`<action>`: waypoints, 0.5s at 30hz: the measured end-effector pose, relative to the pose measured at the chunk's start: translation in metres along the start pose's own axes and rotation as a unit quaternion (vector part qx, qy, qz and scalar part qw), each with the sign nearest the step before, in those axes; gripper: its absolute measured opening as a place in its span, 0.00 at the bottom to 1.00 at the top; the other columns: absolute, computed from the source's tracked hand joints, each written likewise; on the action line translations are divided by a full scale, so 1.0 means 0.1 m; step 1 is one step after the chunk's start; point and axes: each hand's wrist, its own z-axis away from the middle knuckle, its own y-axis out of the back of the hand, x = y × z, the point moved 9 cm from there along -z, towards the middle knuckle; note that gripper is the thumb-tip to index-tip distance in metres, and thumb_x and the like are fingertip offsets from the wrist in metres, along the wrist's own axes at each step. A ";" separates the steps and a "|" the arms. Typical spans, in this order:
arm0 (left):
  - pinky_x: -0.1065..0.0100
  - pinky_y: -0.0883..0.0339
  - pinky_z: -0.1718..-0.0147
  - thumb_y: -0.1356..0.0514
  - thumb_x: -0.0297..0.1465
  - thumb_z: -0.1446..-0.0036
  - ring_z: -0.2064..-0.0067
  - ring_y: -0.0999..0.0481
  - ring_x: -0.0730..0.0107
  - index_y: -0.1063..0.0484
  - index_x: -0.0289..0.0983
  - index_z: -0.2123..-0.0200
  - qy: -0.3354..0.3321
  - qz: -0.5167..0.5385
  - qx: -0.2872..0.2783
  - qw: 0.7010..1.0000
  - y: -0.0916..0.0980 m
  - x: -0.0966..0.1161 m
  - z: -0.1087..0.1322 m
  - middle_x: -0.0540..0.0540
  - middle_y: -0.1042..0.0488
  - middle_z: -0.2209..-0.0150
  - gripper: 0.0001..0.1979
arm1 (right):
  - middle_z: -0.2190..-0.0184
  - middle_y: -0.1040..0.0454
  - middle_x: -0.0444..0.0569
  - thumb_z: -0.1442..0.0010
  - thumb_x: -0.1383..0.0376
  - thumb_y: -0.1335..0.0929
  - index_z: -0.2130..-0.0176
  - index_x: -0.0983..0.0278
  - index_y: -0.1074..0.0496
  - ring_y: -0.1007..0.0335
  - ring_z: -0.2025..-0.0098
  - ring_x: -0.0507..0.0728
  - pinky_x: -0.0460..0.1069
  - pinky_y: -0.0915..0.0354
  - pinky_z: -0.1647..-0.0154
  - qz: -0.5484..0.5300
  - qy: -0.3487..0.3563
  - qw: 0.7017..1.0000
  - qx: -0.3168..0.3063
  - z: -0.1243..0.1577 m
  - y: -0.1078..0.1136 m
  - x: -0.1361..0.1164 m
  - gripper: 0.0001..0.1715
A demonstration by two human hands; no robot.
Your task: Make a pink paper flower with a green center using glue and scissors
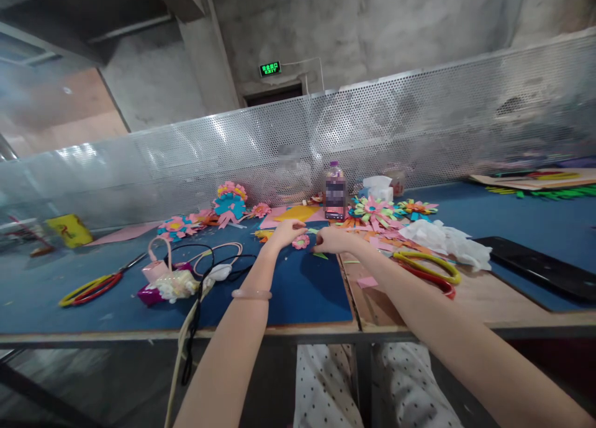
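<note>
My left hand [289, 231] is closed at the edge of a small pink paper flower [300, 242], its fingertips against the petals. Just to the right, my right hand [331, 240] has its fingers pinched together; whatever is in them is too small to make out. A light green paper strip [320, 255] shows under the right fingertips, and another green scrap [313, 231] lies between the hands. Behind them are yellow paper [298, 214] and pink sheets. Finished-looking layered paper flowers [374, 210] stand at the back on both sides.
Scissors with yellow and red handles [90, 290] lie at left, another pair [428, 269] beside my right forearm. Tangled cables and a pink charger [156, 269] reach over the front edge. Also around are a bottle [335, 195], crumpled tissue [447, 241], a black phone [535, 266] and a perforated metal divider [223, 148].
</note>
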 end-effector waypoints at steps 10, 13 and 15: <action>0.62 0.30 0.61 0.39 0.39 0.49 0.62 0.22 0.62 0.27 0.30 0.62 0.031 0.227 -0.111 0.967 -0.26 0.04 0.06 0.35 0.23 0.62 0.18 | 0.58 0.30 0.50 0.39 0.61 0.36 0.54 0.67 0.33 0.30 0.62 0.54 0.52 0.31 0.63 -0.106 -0.024 0.989 0.104 0.01 0.35 0.11 0.16; 0.61 0.31 0.59 0.34 0.34 0.55 0.63 0.23 0.64 0.29 0.31 0.64 0.022 0.276 -0.095 0.956 -0.25 0.12 0.07 0.39 0.23 0.64 0.16 | 0.59 0.29 0.49 0.39 0.61 0.36 0.55 0.67 0.33 0.30 0.63 0.53 0.52 0.31 0.64 -0.098 -0.017 0.987 0.125 0.02 0.38 0.02 0.15; 0.61 0.31 0.59 0.33 0.31 0.57 0.64 0.23 0.66 0.30 0.31 0.66 0.017 0.308 -0.076 0.948 -0.23 0.17 0.06 0.43 0.24 0.67 0.15 | 0.60 0.29 0.49 0.38 0.60 0.37 0.55 0.67 0.33 0.30 0.64 0.52 0.51 0.31 0.65 -0.079 -0.012 0.987 0.140 0.06 0.45 -0.02 0.15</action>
